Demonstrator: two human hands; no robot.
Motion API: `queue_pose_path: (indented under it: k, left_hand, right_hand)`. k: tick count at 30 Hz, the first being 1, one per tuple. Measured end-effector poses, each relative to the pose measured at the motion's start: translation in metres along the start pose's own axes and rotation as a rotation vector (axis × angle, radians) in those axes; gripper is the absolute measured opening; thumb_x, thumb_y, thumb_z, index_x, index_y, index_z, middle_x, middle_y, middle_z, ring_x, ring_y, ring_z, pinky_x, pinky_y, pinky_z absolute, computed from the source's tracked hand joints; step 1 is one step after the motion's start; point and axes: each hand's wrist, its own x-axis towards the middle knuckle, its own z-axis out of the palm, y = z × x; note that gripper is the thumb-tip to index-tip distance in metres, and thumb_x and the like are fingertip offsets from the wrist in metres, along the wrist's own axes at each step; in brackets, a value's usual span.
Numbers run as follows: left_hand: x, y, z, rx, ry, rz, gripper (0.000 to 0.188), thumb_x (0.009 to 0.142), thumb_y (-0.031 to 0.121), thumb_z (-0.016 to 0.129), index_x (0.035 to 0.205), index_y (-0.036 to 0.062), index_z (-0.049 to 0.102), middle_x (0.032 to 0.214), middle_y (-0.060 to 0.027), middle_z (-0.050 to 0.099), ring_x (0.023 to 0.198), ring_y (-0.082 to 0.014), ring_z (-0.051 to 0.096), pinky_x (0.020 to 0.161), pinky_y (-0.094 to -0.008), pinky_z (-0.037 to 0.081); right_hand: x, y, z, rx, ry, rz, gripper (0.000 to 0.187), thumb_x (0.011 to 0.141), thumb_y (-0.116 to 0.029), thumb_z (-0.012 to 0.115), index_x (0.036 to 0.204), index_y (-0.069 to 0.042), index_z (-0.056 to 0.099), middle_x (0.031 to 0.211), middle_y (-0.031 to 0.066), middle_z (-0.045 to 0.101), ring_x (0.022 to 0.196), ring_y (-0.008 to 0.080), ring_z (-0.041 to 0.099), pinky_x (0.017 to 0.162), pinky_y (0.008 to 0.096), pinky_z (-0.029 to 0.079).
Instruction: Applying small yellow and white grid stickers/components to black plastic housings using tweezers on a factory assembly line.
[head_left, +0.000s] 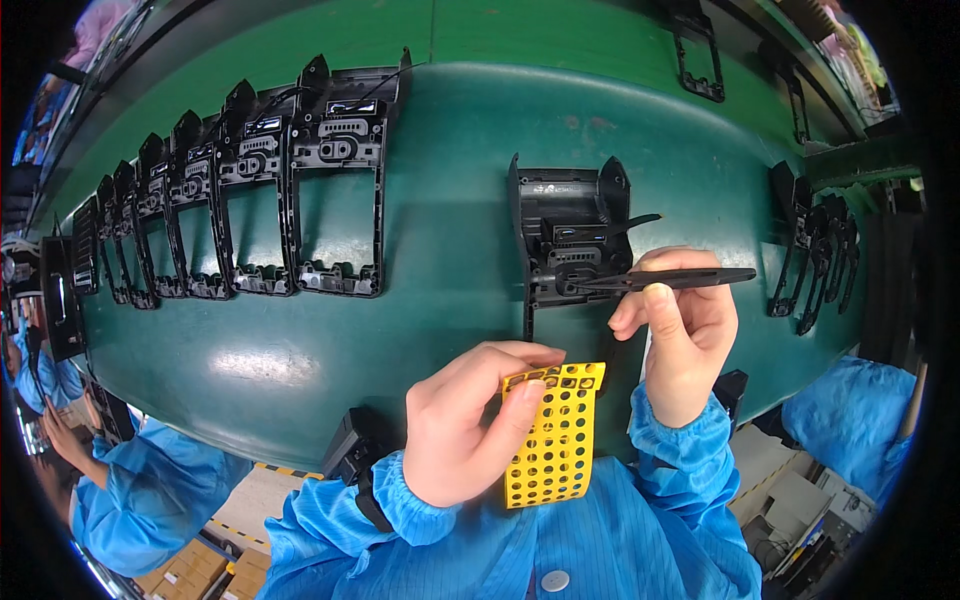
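My left hand [462, 422] grips a yellow sheet [550, 452] with rows of round black dots by its upper edge, thumb on its face. The sheet's lower part hangs down in front of my body. In my right hand [685, 345] lies a pair of black tweezers [700, 278], pinched between thumb and fingers, tips pointing left. Those tips are over the lower part of a black plastic housing [568, 205] on the table; whether they touch it I cannot tell. Part of the housing's lower right is hidden behind my right hand.
Several similar black housings [340, 150] stand in a row at the left of the green table [450, 250]. More black frames [805, 240] lie at the right, and another frame [698, 60] at the far edge. Co-workers in blue sleeves [160, 490] sit on both sides.
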Motion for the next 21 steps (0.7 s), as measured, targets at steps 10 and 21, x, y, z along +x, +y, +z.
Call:
queue_pose_path:
  k: [10,21]
  left_hand:
    - [0.0,0.001,0.0,-0.005,0.005,-0.008,0.014,0.093,0.006,0.049,0.089,-0.0062,0.055,0.101,-0.02,0.067,0.083,-0.0154,0.065,0.074,-0.0266,0.051]
    - [0.001,0.001,0.0,0.034,-0.01,-0.037,0.015,0.093,0.006,0.051,0.09,-0.0072,0.057,0.102,-0.0162,0.067,0.082,-0.0133,0.065,0.072,-0.0256,0.052]
  right_hand:
    - [-0.005,0.001,0.005,-0.133,-0.003,-0.158,0.017,0.086,0.004,0.058,0.103,0.005,0.054,0.096,0.0131,0.056,0.072,0.0147,0.063,0.063,0.0239,0.052]
    - [-0.016,0.008,0.01,-0.542,-0.001,-0.566,0.031,0.07,0.01,0.07,0.097,-0.001,0.061,0.093,0.0158,0.061,0.077,0.0254,0.064,0.068,0.0295,0.051]
